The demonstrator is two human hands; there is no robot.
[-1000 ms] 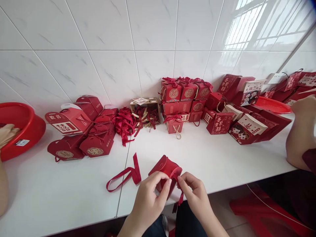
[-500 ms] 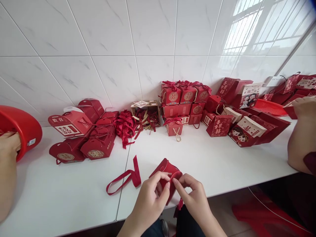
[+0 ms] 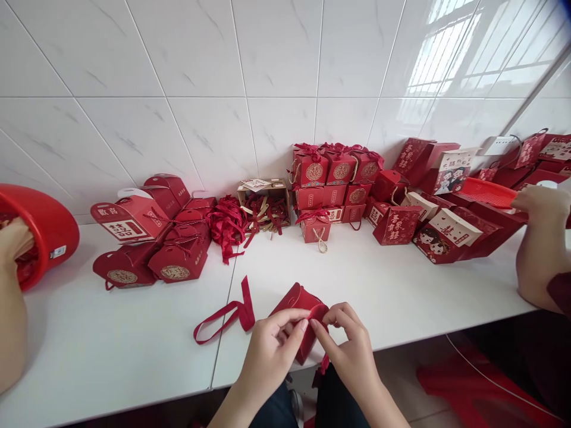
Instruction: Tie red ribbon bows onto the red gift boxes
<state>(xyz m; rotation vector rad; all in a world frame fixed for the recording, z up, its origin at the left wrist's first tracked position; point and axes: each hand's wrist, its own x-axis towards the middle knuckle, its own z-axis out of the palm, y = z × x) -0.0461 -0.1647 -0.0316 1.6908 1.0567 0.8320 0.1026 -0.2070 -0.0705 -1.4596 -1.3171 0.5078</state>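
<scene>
A small red gift box (image 3: pixel 298 302) lies tilted at the near edge of the white table (image 3: pixel 392 291). My left hand (image 3: pixel 272 351) and my right hand (image 3: pixel 345 348) meet at its top, fingers pinched on the box flap and a thin red ribbon that hangs below the table edge. A loose red ribbon loop (image 3: pixel 225 315) lies on the table just left of the box, untouched.
Stacks of red gift boxes (image 3: pixel 332 172) line the tiled wall, with folded boxes (image 3: pixel 151 238), a ribbon pile (image 3: pixel 225 223) and a cardboard box of ribbons (image 3: pixel 263 205). Another person's hand (image 3: pixel 13 244) reaches into a red basin (image 3: pixel 49 229) at left; another person's arm (image 3: pixel 539 244) is at right.
My fingers have closed together on the box top and drawn the ribbon up. The person at left has put a hand into the red basin, which has tipped.
</scene>
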